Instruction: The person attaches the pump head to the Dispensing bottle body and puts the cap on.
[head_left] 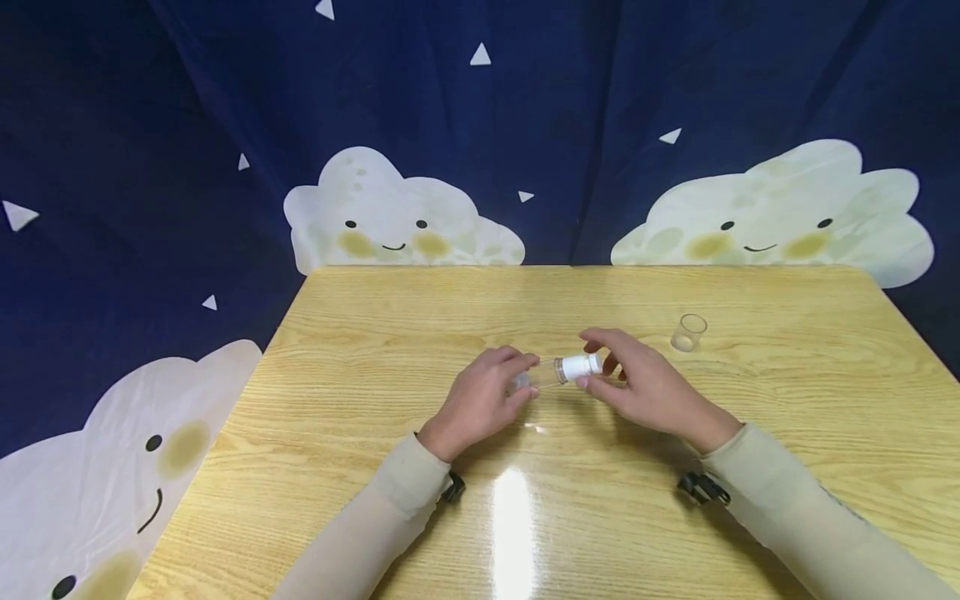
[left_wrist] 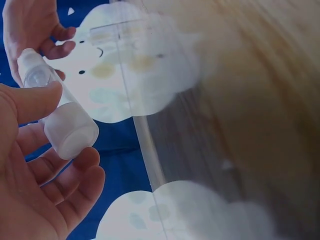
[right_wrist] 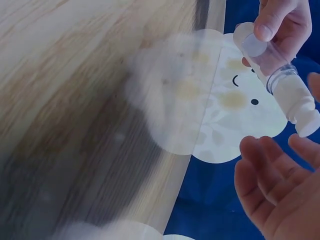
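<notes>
My left hand (head_left: pixel 477 402) grips a small clear bottle with a white collar and white top (head_left: pixel 577 367) by its transparent end, thumb on one side and fingers on the other. The bottle lies nearly level above the table, its white top pointing right. In the left wrist view the rounded base of the bottle (left_wrist: pixel 75 134) faces the camera. Around the white top stands my right hand (head_left: pixel 648 385), its fingers loosely bent. In the right wrist view a gap shows between those fingers (right_wrist: pixel 265 170) and the bottle (right_wrist: pixel 292 95).
A clear, short cylinder like a cap or cup (head_left: pixel 688 332) stands on the wooden table (head_left: pixel 360 333) beyond my right hand. Dark blue cloth with printed clouds (head_left: pixel 405 208) hangs along the table's back and left edges. Light glares off the front of the tabletop.
</notes>
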